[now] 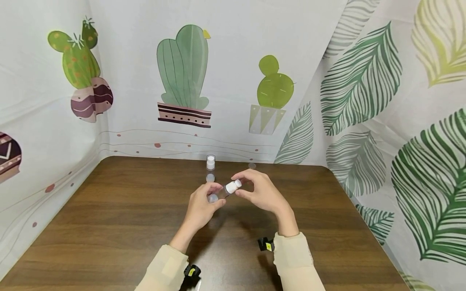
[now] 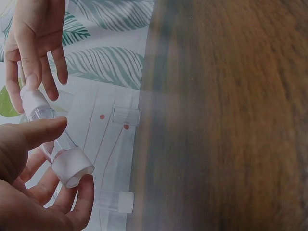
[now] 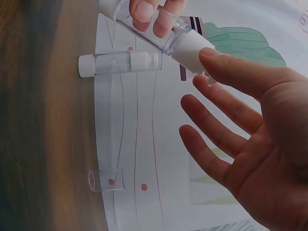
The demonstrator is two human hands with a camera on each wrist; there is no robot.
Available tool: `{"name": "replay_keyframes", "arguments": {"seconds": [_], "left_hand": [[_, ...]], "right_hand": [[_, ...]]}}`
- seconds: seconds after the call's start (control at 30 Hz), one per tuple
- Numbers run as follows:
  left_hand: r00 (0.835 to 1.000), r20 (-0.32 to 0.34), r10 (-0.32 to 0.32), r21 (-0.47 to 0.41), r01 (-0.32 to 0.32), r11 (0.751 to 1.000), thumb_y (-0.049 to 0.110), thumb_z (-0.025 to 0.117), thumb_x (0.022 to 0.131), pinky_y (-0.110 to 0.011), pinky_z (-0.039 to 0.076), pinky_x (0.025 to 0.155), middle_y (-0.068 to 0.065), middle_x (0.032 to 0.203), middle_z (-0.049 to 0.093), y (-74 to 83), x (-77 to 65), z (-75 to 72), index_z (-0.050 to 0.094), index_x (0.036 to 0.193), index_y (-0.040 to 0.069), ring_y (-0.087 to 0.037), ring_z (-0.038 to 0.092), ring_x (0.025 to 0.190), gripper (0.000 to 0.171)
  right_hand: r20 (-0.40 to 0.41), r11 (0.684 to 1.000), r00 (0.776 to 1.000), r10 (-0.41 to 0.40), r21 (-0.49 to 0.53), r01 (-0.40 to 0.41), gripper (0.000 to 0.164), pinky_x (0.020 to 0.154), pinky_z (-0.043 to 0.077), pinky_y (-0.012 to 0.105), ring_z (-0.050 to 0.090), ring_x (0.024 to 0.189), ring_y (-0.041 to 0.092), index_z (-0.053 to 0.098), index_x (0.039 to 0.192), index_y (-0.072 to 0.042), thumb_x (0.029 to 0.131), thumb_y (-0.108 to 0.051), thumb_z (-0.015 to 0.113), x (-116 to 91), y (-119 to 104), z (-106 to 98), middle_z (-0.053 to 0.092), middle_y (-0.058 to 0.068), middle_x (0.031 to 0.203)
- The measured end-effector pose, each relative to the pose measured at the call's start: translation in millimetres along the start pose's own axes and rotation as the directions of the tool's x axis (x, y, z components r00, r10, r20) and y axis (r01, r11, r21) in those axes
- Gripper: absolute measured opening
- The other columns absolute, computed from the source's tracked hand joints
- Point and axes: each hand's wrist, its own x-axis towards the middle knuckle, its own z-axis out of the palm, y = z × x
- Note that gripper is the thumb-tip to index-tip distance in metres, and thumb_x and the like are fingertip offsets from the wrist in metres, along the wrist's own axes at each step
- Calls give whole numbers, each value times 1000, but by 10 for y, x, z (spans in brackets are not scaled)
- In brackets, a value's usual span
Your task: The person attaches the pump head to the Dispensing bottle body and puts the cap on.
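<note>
My left hand (image 1: pixel 201 207) grips a small clear bottle (image 2: pixel 65 140) by its body, its white base (image 2: pixel 73 166) pointing down toward the fingers. The bottle is tilted above the table, with its white pump top (image 1: pixel 233 186) up and to the right. Thumb and index finger of my right hand (image 1: pixel 265 193) pinch that pump top, while the other fingers spread away from it in the right wrist view. Behind the hands stands a similar bottle (image 3: pixel 113 62), upright, with a clear cap over its white top. A loose clear cap (image 3: pixel 107 180) stands at the table's back, to that bottle's right.
The brown wooden table (image 1: pixel 120 218) runs back to a printed cloth (image 1: pixel 233 81) with cacti and leaves. Both sleeves carry a black wrist camera (image 1: pixel 192 271). A small pale object shows at the table's front edge, too cut off to identify.
</note>
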Motion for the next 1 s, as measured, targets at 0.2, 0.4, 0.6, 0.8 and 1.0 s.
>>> {"name": "replay_keyframes", "arguments": {"seconds": [0.2,0.4,0.6,0.8,1.0], "left_hand": [[1000,0,0,-5,0,1000,10,92,82,-49,54,100,-5,117,74,7,-5,1,74,116,15,-26,70,113,38],[1000,2,0,-12,0,1000,8,92,83,-49,54,99,-6,117,74,-9,-4,12,74,116,14,-27,70,113,38],[1000,1,0,-16,0,1000,8,92,83,-48,55,99,-6,117,74,-5,-2,13,74,116,14,-26,70,113,38],[1000,2,-7,-28,7,1000,7,91,83,-48,55,100,-5,117,75,1,-5,16,73,115,14,-25,70,113,38],[1000,8,-4,-34,4,999,8,91,83,-47,54,101,-4,118,75,-4,-10,21,73,114,14,-24,69,114,37]], "right_hand": [[18,1000,1000,-20,10,20,33,98,55,42,67,104,13,75,119,-12,90,-3,84,5,14,18,74,-6,112],[30,1000,999,-22,16,22,28,95,56,40,66,102,14,76,117,-11,92,0,82,22,10,42,74,-4,109],[26,1000,999,-29,1,29,25,93,57,37,65,100,13,75,117,-12,93,-6,82,24,8,52,73,-5,108],[15,999,999,-35,3,35,23,88,56,35,67,98,20,76,114,-11,93,-9,83,27,4,64,73,-4,104],[8,1000,1000,-2,6,2,18,85,56,32,67,92,17,75,111,-10,94,-12,82,34,-10,82,72,-5,98]]}}
